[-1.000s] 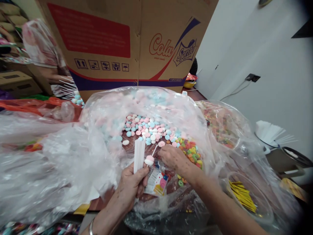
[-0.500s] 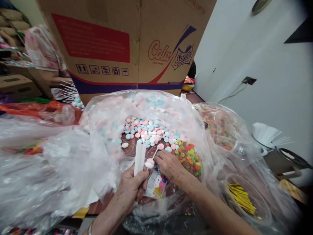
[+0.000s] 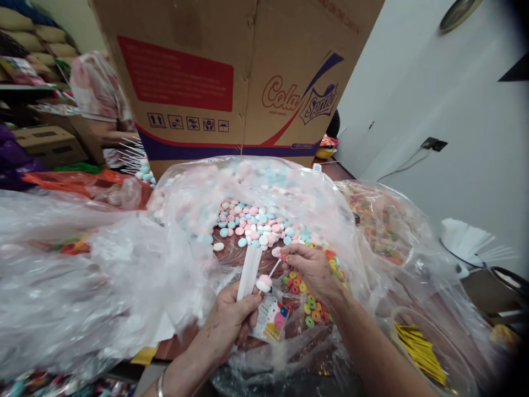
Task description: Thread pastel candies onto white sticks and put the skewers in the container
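The left hand (image 3: 236,315) curls its fingers round white sticks (image 3: 249,271), thumb pressed across, seemingly keeping them bundled. Beside its thumb, a pink-and-white candy (image 3: 264,283) sits on a stick slanting toward the right hand (image 3: 314,271), whose thumb and forefinger pinch a small reddish piece (image 3: 284,257); whether it touches the stick, I cannot tell. Ring candies (image 3: 311,303) lie below, probably for easy reach.

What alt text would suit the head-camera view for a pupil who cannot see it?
A person's left hand holds a bundle of white sticks, beside a single stick bearing a pink-and-white candy; the right hand pinches a small reddish piece near that stick's upper end. Pastel candies and colourful rings lie nearby, before a large cardboard box.
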A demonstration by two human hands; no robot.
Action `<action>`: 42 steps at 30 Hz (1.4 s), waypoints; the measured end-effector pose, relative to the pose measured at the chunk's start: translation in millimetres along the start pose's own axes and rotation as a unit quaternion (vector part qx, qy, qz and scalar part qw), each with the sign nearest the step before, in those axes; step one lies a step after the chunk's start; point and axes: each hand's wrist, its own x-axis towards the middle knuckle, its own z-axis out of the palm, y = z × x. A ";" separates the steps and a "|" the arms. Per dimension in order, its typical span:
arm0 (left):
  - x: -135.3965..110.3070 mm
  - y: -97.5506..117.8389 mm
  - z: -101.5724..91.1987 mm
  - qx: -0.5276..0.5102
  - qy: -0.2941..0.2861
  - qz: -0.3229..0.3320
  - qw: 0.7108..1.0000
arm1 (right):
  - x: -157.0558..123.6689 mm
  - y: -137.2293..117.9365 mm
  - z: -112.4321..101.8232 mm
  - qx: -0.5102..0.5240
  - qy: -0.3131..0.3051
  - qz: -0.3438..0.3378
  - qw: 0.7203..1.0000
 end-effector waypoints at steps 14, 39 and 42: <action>0.6 -0.1 0.2 0.004 0.000 -0.005 1.000 | 2.7 0.1 -9.4 -0.081 -0.098 -0.072 0.989; -0.7 -0.9 2.3 -0.024 0.056 0.020 0.998 | 12.1 -9.4 -10.7 -0.479 0.020 -0.226 0.848; -0.1 -0.2 2.9 -0.027 0.058 0.023 0.998 | 23.2 -2.3 -5.0 -0.640 -0.057 -0.220 0.734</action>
